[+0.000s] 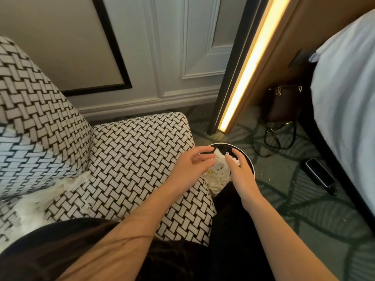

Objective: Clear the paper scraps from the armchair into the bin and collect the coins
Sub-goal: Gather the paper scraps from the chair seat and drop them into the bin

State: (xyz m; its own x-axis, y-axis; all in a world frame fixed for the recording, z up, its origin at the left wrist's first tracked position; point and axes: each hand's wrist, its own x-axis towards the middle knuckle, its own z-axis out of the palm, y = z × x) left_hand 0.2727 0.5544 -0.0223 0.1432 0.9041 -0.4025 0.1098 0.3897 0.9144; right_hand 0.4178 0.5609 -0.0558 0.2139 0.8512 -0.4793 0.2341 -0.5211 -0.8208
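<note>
The armchair (132, 151) has a black-and-white woven pattern and fills the left half of the view. White paper scraps (50, 197) lie in a heap on its seat at the lower left. A round black bin (246, 156) stands on the floor against the chair's right arm, with crumpled white paper (218, 175) inside. Both hands hover over the bin's mouth. My left hand (191, 169) has its fingers spread and relaxed and holds nothing. My right hand (241, 171) has straight fingers pointing into the bin, also holding nothing. No coins are visible.
A patterned cushion (22, 157) leans in the chair's left corner. A phone (319, 175) lies on the green carpet by the bed (345, 94) at right. A dark bag (282, 104) and black cables (272, 138) sit near a lit wooden panel (249, 67). Small paper bits dot the carpet.
</note>
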